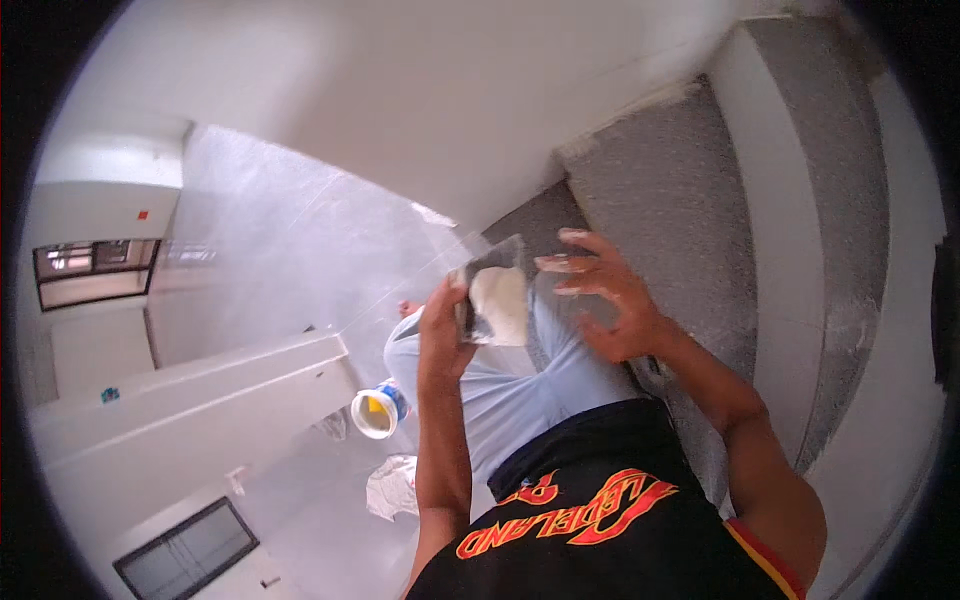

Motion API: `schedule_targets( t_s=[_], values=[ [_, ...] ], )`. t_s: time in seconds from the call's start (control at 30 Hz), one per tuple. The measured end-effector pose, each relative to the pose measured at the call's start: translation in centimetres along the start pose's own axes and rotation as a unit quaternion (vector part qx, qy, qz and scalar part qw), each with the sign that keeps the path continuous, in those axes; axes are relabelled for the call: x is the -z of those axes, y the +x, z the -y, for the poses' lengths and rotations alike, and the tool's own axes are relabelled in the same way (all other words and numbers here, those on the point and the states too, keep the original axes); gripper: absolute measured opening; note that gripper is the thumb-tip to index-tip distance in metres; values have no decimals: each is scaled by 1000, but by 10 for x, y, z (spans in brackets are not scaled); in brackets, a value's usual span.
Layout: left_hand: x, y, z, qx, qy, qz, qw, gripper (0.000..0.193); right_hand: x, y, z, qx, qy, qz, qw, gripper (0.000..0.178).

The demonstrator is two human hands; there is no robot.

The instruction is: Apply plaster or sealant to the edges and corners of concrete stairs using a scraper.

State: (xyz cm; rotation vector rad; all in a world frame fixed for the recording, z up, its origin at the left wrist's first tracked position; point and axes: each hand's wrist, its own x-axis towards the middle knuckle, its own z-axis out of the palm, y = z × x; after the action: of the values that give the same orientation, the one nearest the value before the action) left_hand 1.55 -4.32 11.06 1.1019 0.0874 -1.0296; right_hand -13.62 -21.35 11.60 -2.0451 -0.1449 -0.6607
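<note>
My left hand grips the left edge of a small flat rectangular plate, greyish and glossy, tilted above my lap. A thick smear of white paste covers much of its face. To the right of the plate, my right hand hovers with its fingers spread and holds nothing. White residue coats its fingertips, which are close to the plate but apart from it.
Grey stone stairs rise along the right, beside a white wall. Down on the left stand a white bucket with something yellow inside and a crumpled white bag or cloth. Dusty grey floor stretches beyond.
</note>
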Motion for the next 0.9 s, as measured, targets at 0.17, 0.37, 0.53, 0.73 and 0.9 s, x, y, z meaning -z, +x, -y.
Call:
schedule_targets(
  t_s=[0.17, 0.37, 0.53, 0.73, 0.9],
  values=[
    [-9, 1, -9, 12, 29, 65, 997, 34, 4, 11, 2, -16, 16, 27, 999, 43],
    [-11, 5, -7, 21, 40, 73, 996, 34, 11, 14, 5, 3, 16, 78, 997, 36],
    [-11, 4, -5, 23, 31, 73, 997, 34, 13, 9, 2, 14, 47, 107, 993, 26],
    [-16, -3, -5, 18, 21, 73, 997, 35, 13, 12, 7, -13, 74, 49, 996, 16],
    [-13, -6, -5, -2, 3, 77, 997, 35, 10, 10, 5, 64, -188, 120, 973, 16]
  ],
)
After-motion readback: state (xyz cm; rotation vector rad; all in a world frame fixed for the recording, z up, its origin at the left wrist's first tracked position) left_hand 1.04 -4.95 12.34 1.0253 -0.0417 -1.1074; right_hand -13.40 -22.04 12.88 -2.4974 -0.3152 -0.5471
